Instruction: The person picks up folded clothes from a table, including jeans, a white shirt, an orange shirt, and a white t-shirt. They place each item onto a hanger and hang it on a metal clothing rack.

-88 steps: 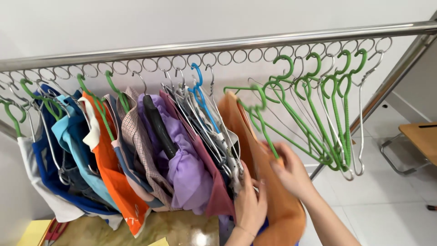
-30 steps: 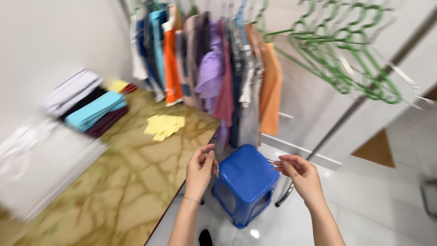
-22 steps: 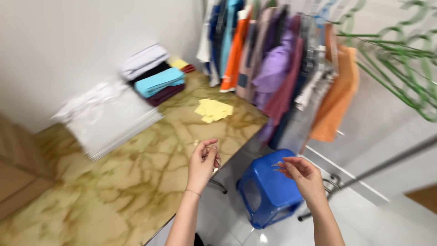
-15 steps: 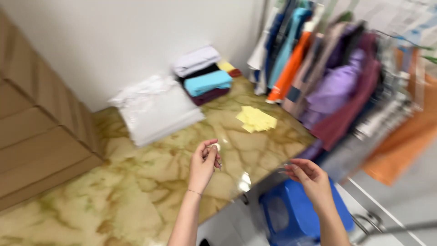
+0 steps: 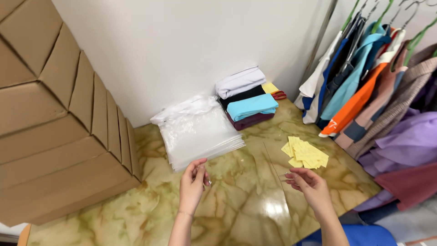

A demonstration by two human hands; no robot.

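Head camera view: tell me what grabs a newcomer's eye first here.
The glossy green-veined marble table fills the middle, with the left hand and right hand held over it, fingers pinched as if stretching something thin and clear. Behind them lies a stack of clear plastic bags beside a pile of folded clothes against the white wall. Big cardboard boxes tower at the left, and bright shirts on hangers crowd the right.

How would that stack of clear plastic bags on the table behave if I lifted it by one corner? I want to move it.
The stack of clear plastic bags would likely flop and sag: the sheets look thin and soft. Its glossy layers already fan at the front edge, so they would probably slide apart. It looks light for its size.
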